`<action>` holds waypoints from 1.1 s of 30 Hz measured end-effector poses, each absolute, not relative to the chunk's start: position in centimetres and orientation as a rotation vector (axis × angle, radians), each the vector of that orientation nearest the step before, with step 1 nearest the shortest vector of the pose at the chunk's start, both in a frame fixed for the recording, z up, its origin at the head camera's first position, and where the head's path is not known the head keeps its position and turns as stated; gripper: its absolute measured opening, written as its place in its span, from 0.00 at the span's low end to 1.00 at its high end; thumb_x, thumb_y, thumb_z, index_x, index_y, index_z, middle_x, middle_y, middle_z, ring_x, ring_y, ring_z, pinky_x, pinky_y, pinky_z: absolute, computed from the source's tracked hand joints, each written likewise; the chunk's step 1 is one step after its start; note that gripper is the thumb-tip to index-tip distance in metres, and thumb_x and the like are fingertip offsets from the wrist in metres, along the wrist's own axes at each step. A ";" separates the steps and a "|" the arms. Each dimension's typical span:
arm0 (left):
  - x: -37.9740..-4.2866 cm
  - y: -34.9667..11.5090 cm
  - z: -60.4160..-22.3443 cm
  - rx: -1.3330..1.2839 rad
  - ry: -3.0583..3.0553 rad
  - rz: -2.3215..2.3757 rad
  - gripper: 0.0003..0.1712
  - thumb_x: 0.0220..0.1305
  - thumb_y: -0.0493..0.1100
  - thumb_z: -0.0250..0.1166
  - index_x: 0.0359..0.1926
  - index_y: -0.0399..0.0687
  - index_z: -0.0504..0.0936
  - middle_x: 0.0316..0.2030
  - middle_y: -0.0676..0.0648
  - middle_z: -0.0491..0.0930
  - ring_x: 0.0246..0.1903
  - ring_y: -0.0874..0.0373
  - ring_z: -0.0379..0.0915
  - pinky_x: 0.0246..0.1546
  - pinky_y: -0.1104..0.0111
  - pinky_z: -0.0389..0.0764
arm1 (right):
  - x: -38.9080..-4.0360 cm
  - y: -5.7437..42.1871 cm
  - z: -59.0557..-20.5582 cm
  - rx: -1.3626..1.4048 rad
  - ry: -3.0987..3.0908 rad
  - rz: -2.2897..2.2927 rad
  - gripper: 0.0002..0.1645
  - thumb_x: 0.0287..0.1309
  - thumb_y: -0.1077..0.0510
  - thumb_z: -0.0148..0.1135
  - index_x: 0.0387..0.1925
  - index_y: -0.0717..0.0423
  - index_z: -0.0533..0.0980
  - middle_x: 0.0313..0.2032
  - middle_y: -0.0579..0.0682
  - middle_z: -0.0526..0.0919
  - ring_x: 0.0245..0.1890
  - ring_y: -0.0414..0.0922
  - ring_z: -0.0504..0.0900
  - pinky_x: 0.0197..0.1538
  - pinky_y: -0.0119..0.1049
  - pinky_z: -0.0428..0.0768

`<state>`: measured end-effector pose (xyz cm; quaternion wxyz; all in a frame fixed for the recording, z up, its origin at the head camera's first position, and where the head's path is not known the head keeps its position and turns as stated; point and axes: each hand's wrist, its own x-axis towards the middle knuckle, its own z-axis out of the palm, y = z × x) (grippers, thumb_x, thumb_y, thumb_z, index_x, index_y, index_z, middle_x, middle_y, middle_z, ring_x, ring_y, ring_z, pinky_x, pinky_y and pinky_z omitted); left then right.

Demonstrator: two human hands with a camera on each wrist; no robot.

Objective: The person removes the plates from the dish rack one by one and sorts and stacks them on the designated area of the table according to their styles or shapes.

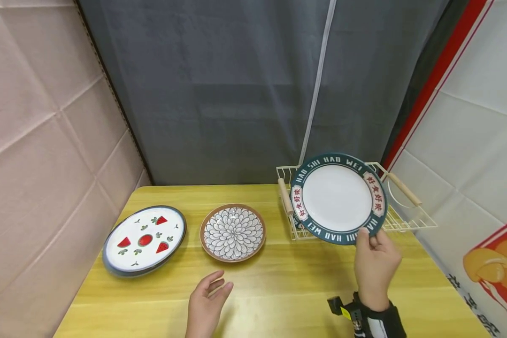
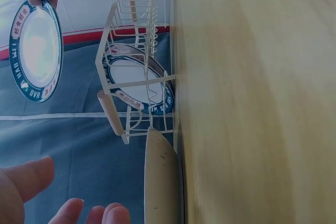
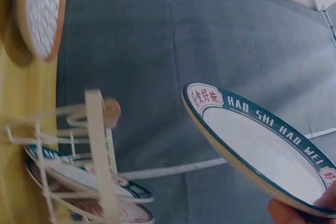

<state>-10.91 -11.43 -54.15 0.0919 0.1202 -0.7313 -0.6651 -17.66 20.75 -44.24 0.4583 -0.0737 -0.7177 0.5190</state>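
Observation:
In the head view, my right hand (image 1: 377, 263) pinches the lower rim of a white plate (image 1: 337, 198) with a dark green lettered border, held tilted in front of the wire dish rack (image 1: 405, 220). That rack holds another green-bordered plate (image 2: 131, 77), seen in the left wrist view, with one more plate (image 3: 131, 209) beside it. My left hand (image 1: 207, 300) hovers above the table with nothing in it, fingers loosely bent. Nearest to it lies a brown-rimmed plate (image 1: 232, 233) with a petal pattern.
On the table's left side are stacked oval plates (image 1: 145, 221), the top one painted with watermelons. A grey curtain (image 1: 219, 94) hangs behind the wooden table (image 1: 274, 300). The rack has wooden handles (image 1: 404, 188) and stands near the right-hand wall covering (image 1: 460, 155).

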 end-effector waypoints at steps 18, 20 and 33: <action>-10.9 -11.3 -54.0 0.267 -2.172 -2.020 0.28 0.75 0.38 0.77 0.68 0.28 0.83 0.66 0.26 0.86 0.59 0.43 0.91 0.57 0.65 0.95 | -14.7 16.9 -47.8 -0.243 -1.989 1.670 0.20 0.75 0.76 0.62 0.64 0.80 0.81 0.52 0.78 0.89 0.32 0.18 0.86 0.35 0.17 0.87; -10.9 -11.2 -54.1 0.264 -2.175 -2.026 0.27 0.75 0.38 0.77 0.69 0.29 0.83 0.66 0.27 0.86 0.58 0.46 0.90 0.57 0.69 0.93 | -14.5 16.4 -48.4 -0.259 -2.033 1.732 0.20 0.75 0.76 0.62 0.64 0.81 0.80 0.52 0.79 0.89 0.32 0.20 0.87 0.36 0.18 0.88; -11.1 -11.0 -54.1 0.235 -2.173 -2.074 0.26 0.76 0.37 0.75 0.70 0.30 0.83 0.69 0.29 0.85 0.53 0.70 0.86 0.54 0.79 0.88 | -13.6 15.2 -50.5 -0.419 -2.272 1.985 0.23 0.81 0.69 0.62 0.70 0.77 0.77 0.53 0.69 0.94 0.32 0.29 0.88 0.37 0.25 0.90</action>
